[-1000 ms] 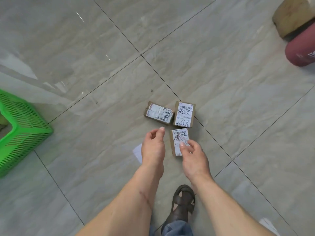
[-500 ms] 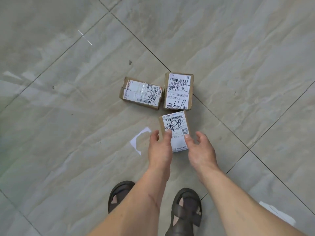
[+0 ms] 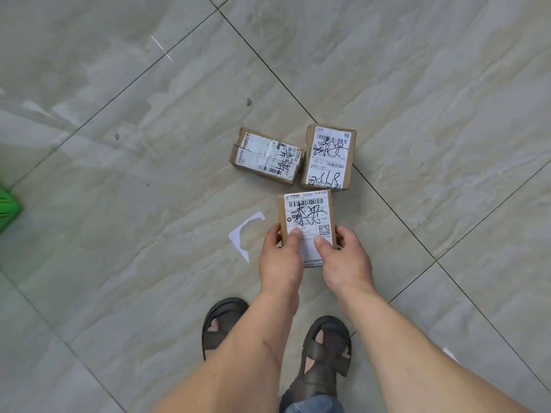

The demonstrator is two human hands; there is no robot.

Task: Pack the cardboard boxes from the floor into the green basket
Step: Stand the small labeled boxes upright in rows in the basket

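We note both hands on the nearest small brown cardboard box with a white shipping label (image 3: 307, 222), on the grey tiled floor (image 3: 417, 84): left hand (image 3: 278, 257) and right hand (image 3: 343, 260) clamp its sides, thumbs on top. Pickup step, we judge (two more taped boxes (image 3: 267, 155) lie just beyond). Next: lift, carry left to the green plastic basket (image 3: 7, 208).

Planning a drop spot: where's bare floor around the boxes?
Bare grey tile floor lies between the green plastic basket and the white paper scrap, and beyond the boxes. Crowded: the three labelled cardboard boxes cluster tightly, both hands gripping the nearest.
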